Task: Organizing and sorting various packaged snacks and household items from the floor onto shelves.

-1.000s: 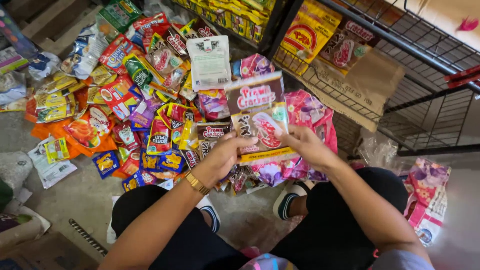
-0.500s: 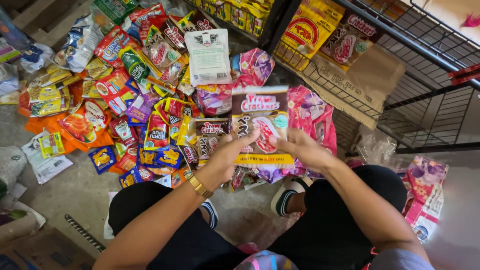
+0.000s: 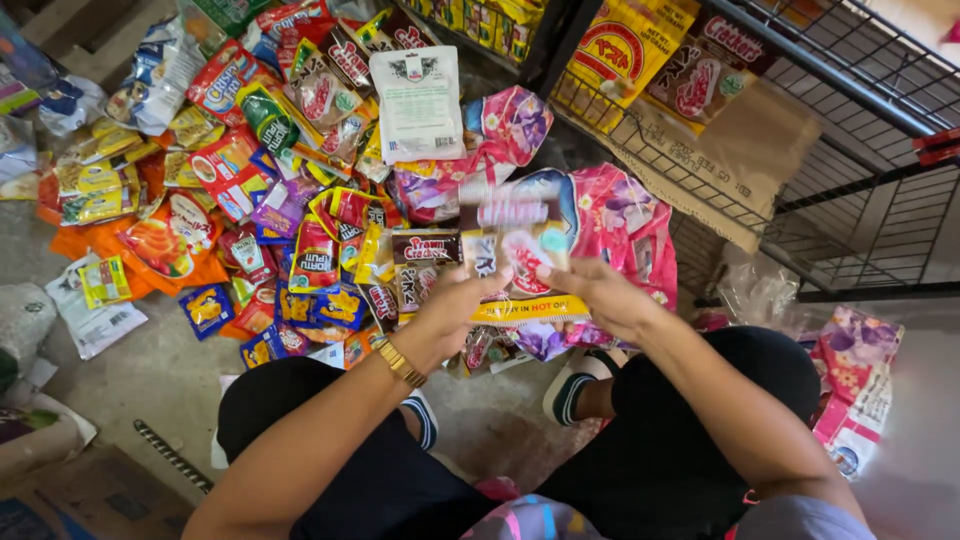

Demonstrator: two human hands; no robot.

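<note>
Head view: the person is seated or crouched on a concrete floor [image 3: 150, 370], both hands raised in front of the knees. The left hand [image 3: 455, 305] and the right hand [image 3: 600, 295] each grip one lower edge of a flat snack packet [image 3: 515, 255], fingers curled over the front and the packet pinched between fingers and thumb. The packet is held upright, off the floor, face toward the camera; its upper part is blurred. A gold bracelet [image 3: 398, 362] sits on the left wrist.

Beyond the held packet lies a spread pile of assorted snack packets [image 3: 250, 190] covering the floor, with a white pouch [image 3: 418, 100] lying back-side up near the top of it. Pink floral bags [image 3: 625, 225] lie just behind the hands. A wire shelf rack [image 3: 860, 130] stands to the right, with yellow cracker bags [image 3: 615, 50] on it.

Step in hand, as judged: one packet is lifted clear of the pile and held for inspection. Any further handling calls for a two-handed hold, since the packet is thin and flexes.
</note>
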